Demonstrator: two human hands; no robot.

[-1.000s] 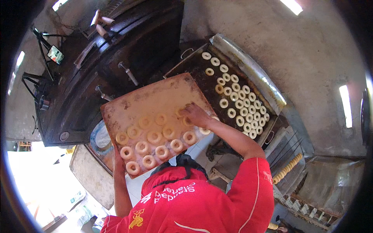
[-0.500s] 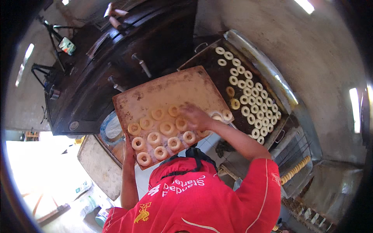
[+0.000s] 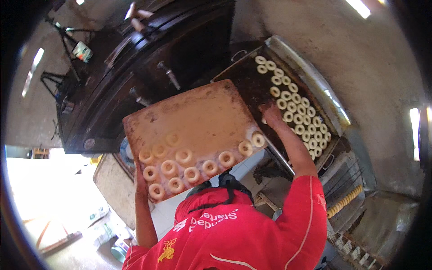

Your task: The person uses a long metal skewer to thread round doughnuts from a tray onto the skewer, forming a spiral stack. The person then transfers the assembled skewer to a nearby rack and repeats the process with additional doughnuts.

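Left arm: reaches up from the lower edge, its hand point(image 3: 141, 181) against the board's left edge; the fingers are hidden, so I cannot tell its grip.
Right arm: extended forward past the board's right edge, hand point(image 3: 271, 113) low over the frying vat point(image 3: 245, 74), fingers pointing down-left; whether they grasp or have released a ring cannot be told.
Wooden board point(image 3: 193, 112): slanted, 13 dough rings point(image 3: 209, 168) along its near side.
Vat: pale rings point(image 3: 306, 119) clustered toward its right side.
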